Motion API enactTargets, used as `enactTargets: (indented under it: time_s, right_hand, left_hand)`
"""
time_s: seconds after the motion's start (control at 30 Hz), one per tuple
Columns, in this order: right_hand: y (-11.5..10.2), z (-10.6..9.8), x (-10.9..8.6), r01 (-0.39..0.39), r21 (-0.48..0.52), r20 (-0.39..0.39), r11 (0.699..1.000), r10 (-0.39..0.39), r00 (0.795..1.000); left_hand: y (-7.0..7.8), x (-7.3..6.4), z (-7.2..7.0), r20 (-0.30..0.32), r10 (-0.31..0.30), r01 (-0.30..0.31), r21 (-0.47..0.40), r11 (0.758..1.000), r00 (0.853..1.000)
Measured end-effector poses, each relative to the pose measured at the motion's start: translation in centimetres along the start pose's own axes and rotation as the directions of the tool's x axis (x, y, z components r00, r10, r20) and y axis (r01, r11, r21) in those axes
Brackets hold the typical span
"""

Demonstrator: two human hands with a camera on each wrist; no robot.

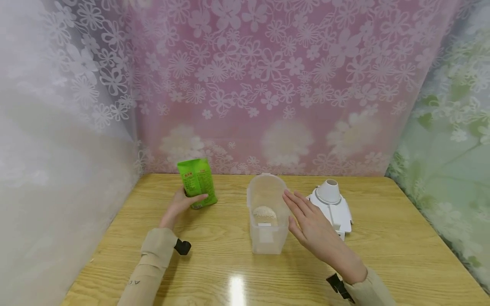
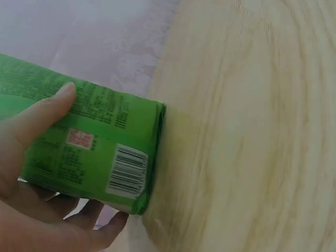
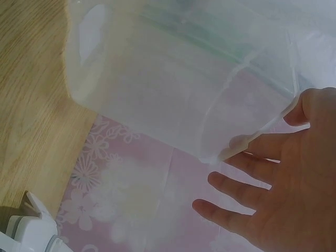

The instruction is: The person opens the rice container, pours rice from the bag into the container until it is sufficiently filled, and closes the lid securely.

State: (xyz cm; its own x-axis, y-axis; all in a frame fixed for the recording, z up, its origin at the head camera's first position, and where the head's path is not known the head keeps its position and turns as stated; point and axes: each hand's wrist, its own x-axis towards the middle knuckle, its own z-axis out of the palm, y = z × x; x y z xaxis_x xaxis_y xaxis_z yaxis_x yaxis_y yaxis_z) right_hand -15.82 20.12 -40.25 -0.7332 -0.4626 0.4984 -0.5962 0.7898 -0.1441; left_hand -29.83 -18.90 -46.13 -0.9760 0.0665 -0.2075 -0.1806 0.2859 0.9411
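Note:
My left hand (image 1: 183, 205) grips a green printed packet (image 1: 199, 180) low on its sides, with the thumb across the face that bears a barcode. The packet stands nearly upright, leaning a little, at the left of the table. To its right is a tall translucent plastic container (image 1: 268, 244), open at the top, with pale grains (image 1: 265, 214) inside. My right hand (image 1: 315, 231) is at the container's right rim, its fingers fairly straight. In the right wrist view, the fingertips (image 3: 218, 179) lie along the rim, one partly behind the clear wall.
A white plastic piece with a cone-shaped spout (image 1: 329, 192) lies right of the container, partly behind my right hand. The wooden table (image 1: 214, 272) ends at a pink flowered curtain (image 1: 245, 106), with more curtains at both sides.

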Motion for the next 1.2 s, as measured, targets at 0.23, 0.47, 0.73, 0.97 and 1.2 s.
enactTargets:
  time_s: [0.23, 0.47, 0.73, 0.97, 1.2]
  right_hand:
    - [0.1, 0.1, 0.0, -0.009, 0.003, -0.004, 1.0, 0.009, 1.0]
    - [0.0, 0.0, 0.0, -0.005, 0.002, -0.004, 1.0, 0.005, 1.0]
    - [-0.1, 0.0, 0.0, -0.002, -0.005, -0.009, 1.0, 0.002, 1.0]
    - [0.0, 0.1, -0.1, -0.008, -0.001, 0.004, 1.0, 0.008, 1.0]
    - [0.0, 0.0, 0.0, -0.01, -0.006, 0.003, 1.0, 0.01, 1.0]
  left_hand:
    - [-0.8, 0.5, 0.0, -0.01, 0.036, -0.036, 0.007, 0.999, 0.999]
    - [-0.9, -0.1, 0.0, -0.011, 0.07, -0.07, 0.046, 0.997, 0.997]
    - [-0.6, -1.9, 0.3, 0.019, 0.072, -0.074, 0.117, 0.99, 0.997]
    - [-0.6, -3.2, 0.6, 0.029, 0.056, -0.06, 0.14, 0.988, 0.998]
    - [-0.8, -4.5, 1.3, 0.02, 0.077, -0.079, 0.12, 0.99, 0.997]
